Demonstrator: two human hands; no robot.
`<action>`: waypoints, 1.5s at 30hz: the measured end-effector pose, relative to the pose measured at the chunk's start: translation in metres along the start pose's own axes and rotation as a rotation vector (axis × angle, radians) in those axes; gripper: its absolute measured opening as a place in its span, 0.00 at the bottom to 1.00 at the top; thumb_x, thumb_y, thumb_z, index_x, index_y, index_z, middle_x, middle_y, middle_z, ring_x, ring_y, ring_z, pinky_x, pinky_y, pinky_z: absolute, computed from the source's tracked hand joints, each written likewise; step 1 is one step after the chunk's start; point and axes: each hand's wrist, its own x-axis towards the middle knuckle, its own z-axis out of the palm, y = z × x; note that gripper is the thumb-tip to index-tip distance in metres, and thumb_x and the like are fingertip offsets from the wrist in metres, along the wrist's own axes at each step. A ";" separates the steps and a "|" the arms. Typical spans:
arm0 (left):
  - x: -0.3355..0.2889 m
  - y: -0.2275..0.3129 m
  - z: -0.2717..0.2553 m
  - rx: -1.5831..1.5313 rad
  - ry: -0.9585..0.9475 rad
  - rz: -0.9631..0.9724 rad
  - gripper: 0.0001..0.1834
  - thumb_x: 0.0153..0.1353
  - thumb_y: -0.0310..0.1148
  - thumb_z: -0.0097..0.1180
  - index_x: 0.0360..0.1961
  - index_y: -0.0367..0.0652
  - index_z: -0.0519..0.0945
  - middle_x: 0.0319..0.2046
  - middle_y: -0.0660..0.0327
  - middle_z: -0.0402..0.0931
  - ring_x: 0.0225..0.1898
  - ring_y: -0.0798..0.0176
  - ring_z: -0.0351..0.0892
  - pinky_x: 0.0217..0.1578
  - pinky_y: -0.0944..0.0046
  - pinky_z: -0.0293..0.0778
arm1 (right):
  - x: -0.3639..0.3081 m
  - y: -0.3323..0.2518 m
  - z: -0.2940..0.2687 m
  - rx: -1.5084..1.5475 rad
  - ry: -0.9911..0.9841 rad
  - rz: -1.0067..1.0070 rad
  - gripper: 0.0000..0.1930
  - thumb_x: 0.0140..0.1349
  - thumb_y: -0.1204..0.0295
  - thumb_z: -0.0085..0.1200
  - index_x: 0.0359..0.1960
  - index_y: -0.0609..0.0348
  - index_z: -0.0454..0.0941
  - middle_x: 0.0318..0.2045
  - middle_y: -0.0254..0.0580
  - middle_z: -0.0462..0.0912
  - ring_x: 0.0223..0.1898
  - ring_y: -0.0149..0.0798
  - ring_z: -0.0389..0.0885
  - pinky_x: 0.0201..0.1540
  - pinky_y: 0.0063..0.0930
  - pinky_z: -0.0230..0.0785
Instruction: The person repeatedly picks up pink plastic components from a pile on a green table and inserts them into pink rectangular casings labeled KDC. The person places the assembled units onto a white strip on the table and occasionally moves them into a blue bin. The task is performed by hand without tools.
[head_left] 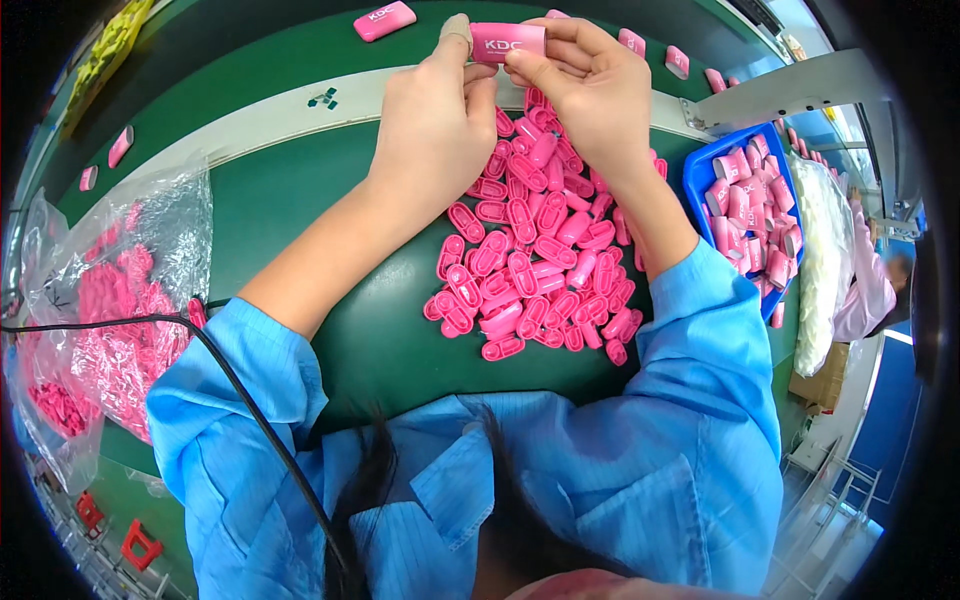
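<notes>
Up past the heap of pink parts point(530, 245), the pink case point(508, 42) lies crosswise, long axis left to right, printed face toward the camera; left hand point(425, 130) pinches one end, right hand point(605, 110) the other!

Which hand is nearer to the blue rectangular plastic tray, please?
Right. In the picture, the right hand is up and left of the blue rectangular plastic tray; the left hand is farther left.
</notes>
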 end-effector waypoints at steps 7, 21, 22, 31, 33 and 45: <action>0.022 -0.029 -0.010 0.233 0.019 0.017 0.31 0.53 0.21 0.53 0.59 0.23 0.62 0.41 0.41 0.77 0.48 0.43 0.76 0.49 0.50 0.70 | 0.053 0.023 0.003 -0.053 -0.139 0.246 0.18 0.59 0.72 0.60 0.48 0.71 0.74 0.37 0.50 0.83 0.32 0.32 0.83 0.38 0.19 0.77; 0.047 -0.054 -0.064 0.589 -0.072 0.035 0.10 0.56 0.31 0.55 0.37 0.43 0.84 0.33 0.54 0.82 0.36 0.48 0.82 0.42 0.53 0.77 | 0.054 0.028 -0.019 -0.065 -0.129 0.138 0.20 0.58 0.69 0.62 0.49 0.68 0.75 0.38 0.43 0.83 0.33 0.28 0.80 0.36 0.20 0.74; 0.047 -0.051 -0.060 0.652 -0.086 0.008 0.10 0.56 0.32 0.56 0.36 0.43 0.84 0.32 0.54 0.82 0.35 0.47 0.82 0.41 0.53 0.77 | 0.049 0.025 -0.024 -0.101 -0.134 0.120 0.20 0.58 0.69 0.62 0.49 0.68 0.75 0.38 0.43 0.83 0.34 0.28 0.80 0.36 0.20 0.74; 0.056 -0.061 -0.016 0.821 -0.198 0.150 0.12 0.57 0.37 0.57 0.39 0.45 0.83 0.37 0.51 0.79 0.38 0.47 0.81 0.39 0.52 0.77 | 0.007 -0.062 -0.169 -1.094 -0.050 -0.054 0.19 0.59 0.65 0.58 0.50 0.60 0.76 0.30 0.41 0.83 0.30 0.25 0.76 0.34 0.22 0.69; 0.053 -0.060 -0.017 0.752 -0.151 0.133 0.12 0.57 0.35 0.56 0.41 0.44 0.82 0.38 0.50 0.78 0.38 0.47 0.80 0.38 0.51 0.78 | -0.014 -0.068 -0.215 -1.222 -0.074 0.107 0.20 0.55 0.60 0.60 0.45 0.60 0.78 0.29 0.46 0.84 0.32 0.38 0.82 0.39 0.31 0.73; 0.036 -0.036 -0.043 -0.825 -0.365 -0.644 0.20 0.64 0.32 0.55 0.55 0.35 0.72 0.44 0.57 0.78 0.42 0.67 0.81 0.46 0.71 0.78 | 0.055 -0.001 -0.070 -1.004 -0.171 -0.135 0.18 0.62 0.56 0.52 0.42 0.56 0.82 0.33 0.46 0.84 0.35 0.44 0.83 0.41 0.30 0.72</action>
